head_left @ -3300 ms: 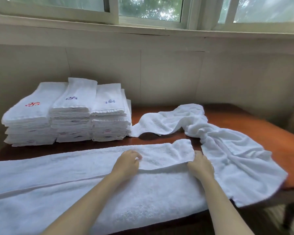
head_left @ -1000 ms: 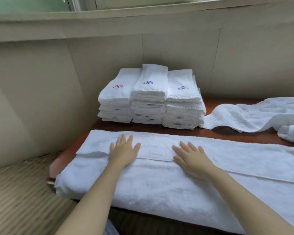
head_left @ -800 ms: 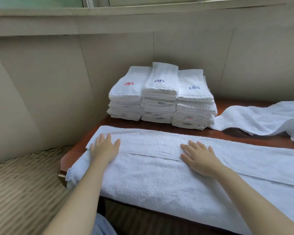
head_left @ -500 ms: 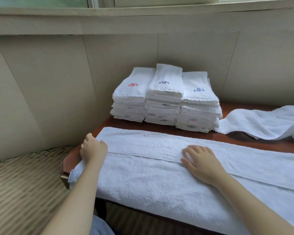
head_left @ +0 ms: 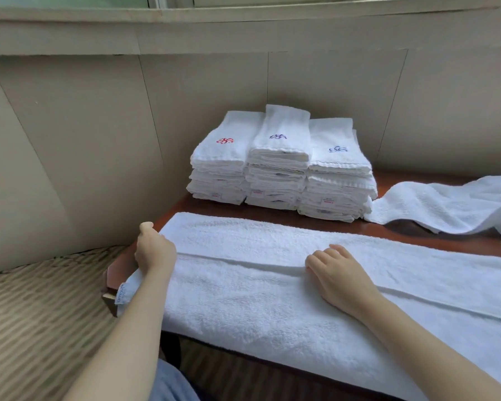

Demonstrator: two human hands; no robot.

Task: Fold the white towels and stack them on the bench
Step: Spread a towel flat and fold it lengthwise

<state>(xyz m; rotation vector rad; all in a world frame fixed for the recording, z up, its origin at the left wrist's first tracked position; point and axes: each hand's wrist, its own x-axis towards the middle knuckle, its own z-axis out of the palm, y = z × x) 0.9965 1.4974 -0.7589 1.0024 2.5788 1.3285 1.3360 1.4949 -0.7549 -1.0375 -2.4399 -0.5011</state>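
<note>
2 hands work 1 long towel (head_left: 272, 285) lying left-right across the tabletop (head_left: 460, 241). The left hand (head_left: 154, 251), nearer its left end, holds that edge in a curled grip; the right hand (head_left: 337, 274) rests relaxed at mid-length. Judged next: fold rightward. No containers; 3 folded stacks (head_left: 281, 160) stand behind.

Under your fingers (head_left: 334, 257) the long towel (head_left: 243, 287) lies across the near side of the surface (head_left: 434, 235), its left end at your left hand (head_left: 154, 251), your right hand (head_left: 337, 277) on its lengthwise fold. Beyond your fingers, three stacks of folded towels (head_left: 281, 166) stand side by side against the wall (head_left: 185, 91). Right of the stacks, behind your right fingers, a loose towel (head_left: 446, 202) lies spread on the surface.
</note>
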